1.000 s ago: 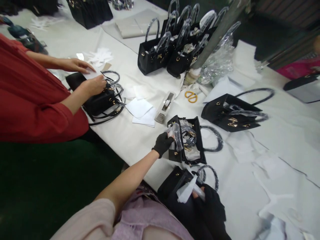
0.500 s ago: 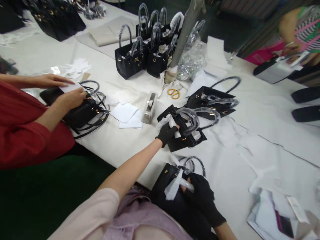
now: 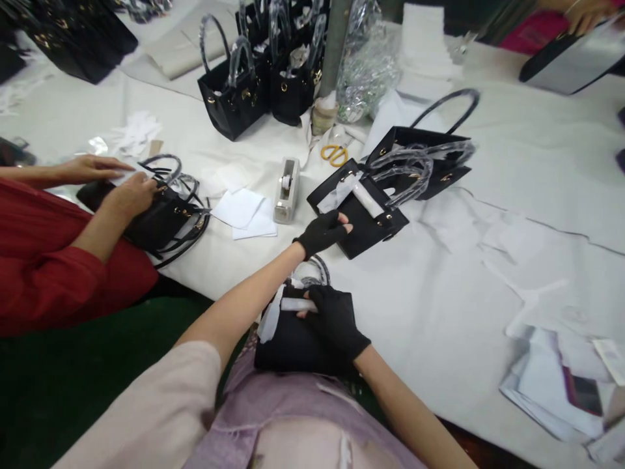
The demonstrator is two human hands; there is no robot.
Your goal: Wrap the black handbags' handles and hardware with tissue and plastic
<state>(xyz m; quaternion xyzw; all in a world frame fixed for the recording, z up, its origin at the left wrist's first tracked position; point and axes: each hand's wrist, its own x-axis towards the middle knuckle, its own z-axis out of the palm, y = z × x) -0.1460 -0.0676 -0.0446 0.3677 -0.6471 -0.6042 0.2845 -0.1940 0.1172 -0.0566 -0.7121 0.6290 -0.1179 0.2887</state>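
Observation:
My left hand (image 3: 322,234), in a black fingerless glove, is at the near edge of a black handbag (image 3: 374,228) lying tilted on the table. Its fingers are loosely spread with nothing in them. A white-wrapped strip (image 3: 367,197) lies across that bag, and its handles are covered in clear plastic. My right hand (image 3: 336,322), gloved alike, grips another black handbag (image 3: 288,342) at the table edge against my body. Its fingertips press by a white-wrapped strip (image 3: 297,304) with a loose white tail. Behind the first bag stands an open black handbag (image 3: 420,153).
A tape dispenser (image 3: 286,190), white sheets (image 3: 251,215) and yellow-handled scissors (image 3: 334,155) lie ahead. Several black handbags (image 3: 234,94) stand beside a post (image 3: 336,49). A co-worker in red (image 3: 63,254) handles a bag at left. Papers (image 3: 551,384) lie at right.
My left hand has let go of the white-wrapped strip and drawn back; that bag now lies flatter. My right hand and its bag have shifted left. The whole view has shifted too.

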